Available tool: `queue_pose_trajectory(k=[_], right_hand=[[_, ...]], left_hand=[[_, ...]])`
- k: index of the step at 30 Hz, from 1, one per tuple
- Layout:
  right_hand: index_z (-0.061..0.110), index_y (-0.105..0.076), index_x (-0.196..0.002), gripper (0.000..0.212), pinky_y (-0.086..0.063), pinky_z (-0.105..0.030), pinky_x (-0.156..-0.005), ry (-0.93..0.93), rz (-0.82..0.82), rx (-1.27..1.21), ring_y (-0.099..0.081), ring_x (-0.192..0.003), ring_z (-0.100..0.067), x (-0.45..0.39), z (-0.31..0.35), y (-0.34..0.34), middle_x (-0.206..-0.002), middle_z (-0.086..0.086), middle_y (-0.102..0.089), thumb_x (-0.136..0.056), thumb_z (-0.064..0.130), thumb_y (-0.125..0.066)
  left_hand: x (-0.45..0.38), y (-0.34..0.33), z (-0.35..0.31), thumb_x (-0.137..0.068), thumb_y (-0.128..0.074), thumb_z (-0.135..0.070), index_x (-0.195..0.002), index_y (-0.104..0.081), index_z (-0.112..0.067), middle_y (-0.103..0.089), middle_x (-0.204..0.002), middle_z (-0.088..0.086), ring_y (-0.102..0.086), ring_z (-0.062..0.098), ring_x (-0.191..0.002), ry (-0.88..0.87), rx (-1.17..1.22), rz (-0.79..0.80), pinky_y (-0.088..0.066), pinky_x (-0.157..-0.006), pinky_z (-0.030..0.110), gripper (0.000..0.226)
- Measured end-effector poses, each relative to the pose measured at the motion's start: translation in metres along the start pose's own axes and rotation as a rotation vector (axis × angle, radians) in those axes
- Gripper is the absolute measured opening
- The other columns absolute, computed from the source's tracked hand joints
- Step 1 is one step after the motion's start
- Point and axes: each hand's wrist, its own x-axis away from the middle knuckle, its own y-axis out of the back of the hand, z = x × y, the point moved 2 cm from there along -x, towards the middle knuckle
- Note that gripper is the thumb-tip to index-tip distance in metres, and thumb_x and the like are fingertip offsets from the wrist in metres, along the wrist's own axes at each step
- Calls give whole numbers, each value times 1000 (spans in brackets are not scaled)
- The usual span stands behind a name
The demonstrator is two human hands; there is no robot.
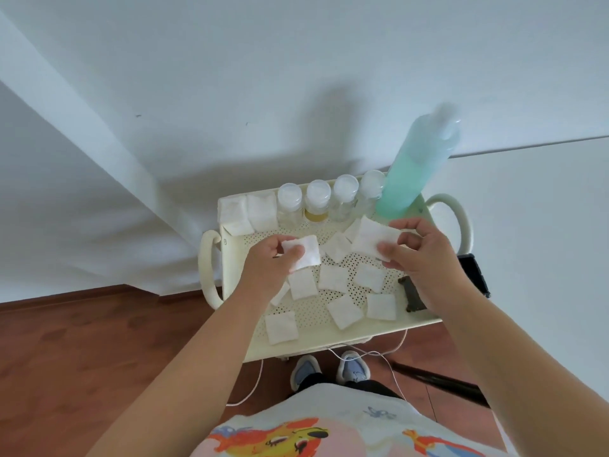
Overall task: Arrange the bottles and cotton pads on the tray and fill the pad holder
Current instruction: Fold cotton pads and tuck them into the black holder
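A cream perforated tray with two loop handles lies below me. Along its far edge stand several small clear bottles with round caps and a tall green bottle at the right. Two stacks of white cotton pads sit at the far left corner. Several loose cotton pads lie scattered over the tray floor. My left hand pinches one square cotton pad above the tray. My right hand holds another cotton pad by its edge.
A small dark object lies near the tray's right side, half under my right wrist. A black device sits on the white surface to the right. A white cable runs under the tray over the wooden floor. My feet are close to the tray.
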Motion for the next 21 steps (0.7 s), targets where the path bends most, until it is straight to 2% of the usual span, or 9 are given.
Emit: queue_pose_trajectory(k=[2, 5, 9, 11, 13, 15, 17, 19, 21], right_hand=[[18, -65, -88, 20, -57, -30, -68, 37, -31, 1, -67, -70, -17, 8, 16, 22, -72, -1, -68, -78, 3, -74], [21, -72, -82, 9, -57, -33, -70, 58, -86, 88, -69, -71, -18, 19, 34, 58, -80, -3, -75, -80, 13, -75], [28, -75, -77, 11, -47, -14, -60, 24, -192, 259, -64, -63, -3, 29, 35, 103, -71, 9, -74, -82, 19, -73], [32, -75, -77, 13, -38, -11, -51, -4, -215, 416, -52, -48, 4, 33, 26, 119, -56, 21, -64, -84, 22, -70], [35, -74, -83, 13, -32, -15, -49, -24, -221, 563, -48, -45, 3, 35, 15, 127, -51, 24, -58, -85, 24, -68], [32, -75, -89, 11, -33, -15, -54, -28, -206, 691, -51, -54, 5, 36, 7, 128, -59, 23, -59, -86, 25, -67], [33, -74, -88, 10, -38, -17, -62, -22, -174, 759, -55, -71, 4, 34, 1, 124, -72, 23, -63, -85, 27, -67], [40, -69, -84, 10, -46, -30, -76, -27, -156, 793, -56, -83, -8, 30, -4, 116, -77, 21, -66, -85, 30, -66], [43, -65, -81, 11, -46, -40, -86, -41, -155, 812, -56, -87, -15, 28, -8, 109, -75, 19, -66, -85, 33, -64]], left_hand=[[7, -22, -9, -80, -70, -31, -88, -73, -35, -74, -86, -5, -65, 7, -70, -13, 31, 103, -56, -68, 27, 10], [14, -55, -21, -81, -67, -27, -91, -76, -37, -73, -77, -7, -62, 10, -70, -47, 43, 228, -55, -71, 35, 17], [17, -88, -32, -87, -65, -15, -97, -77, -36, -75, -90, 5, -62, 19, -81, -59, 29, 326, -55, -84, 47, 26], [19, -100, -35, -89, -63, -13, -97, -76, -39, -76, -91, -2, -62, 16, -82, -55, 14, 355, -56, -79, 41, 31], [21, -109, -38, -90, -61, -10, -95, -75, -43, -76, -91, -10, -64, 9, -82, -46, 22, 377, -55, -73, 27, 36], [25, -117, -40, -91, -60, -6, -91, -75, -43, -76, -91, -12, -65, 2, -79, -27, 46, 388, -51, -66, 18, 40], [28, -124, -42, -92, -59, -4, -88, -76, -41, -76, -91, -12, -66, -2, -76, -7, 71, 390, -49, -63, 15, 41], [29, -128, -43, -91, -59, 0, -89, -76, -36, -76, -88, -11, -65, -3, -71, 0, 91, 382, -48, -59, 13, 39], [30, -132, -44, -91, -59, 2, -94, -75, -30, -77, -87, -10, -66, -2, -73, 10, 107, 361, -49, -60, 14, 36]])
